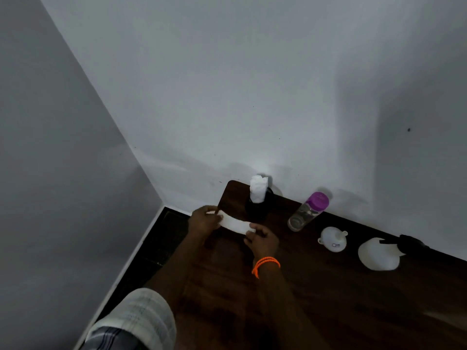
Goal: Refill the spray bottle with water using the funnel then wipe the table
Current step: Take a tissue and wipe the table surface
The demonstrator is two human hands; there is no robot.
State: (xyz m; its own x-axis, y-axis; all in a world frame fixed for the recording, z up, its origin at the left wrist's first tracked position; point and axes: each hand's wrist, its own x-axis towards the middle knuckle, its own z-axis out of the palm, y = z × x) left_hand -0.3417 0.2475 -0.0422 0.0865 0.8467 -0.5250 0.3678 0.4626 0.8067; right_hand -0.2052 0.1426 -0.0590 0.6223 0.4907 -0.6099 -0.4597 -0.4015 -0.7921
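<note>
Low in the middle of the frame, the left hand (204, 219) and the right hand (262, 239) each pinch one end of a white tissue (235, 224), holding it stretched out flat over the dark wooden surface (316, 299). Just behind it stands a black holder (256, 209) with more white tissue (258, 189) sticking up. To the right, along the wall, stand a clear water bottle (307, 212) with a purple cap, then a white funnel (333, 239), then the white spray bottle (379, 253) with a black top. An orange band (265, 265) is on the right wrist.
</note>
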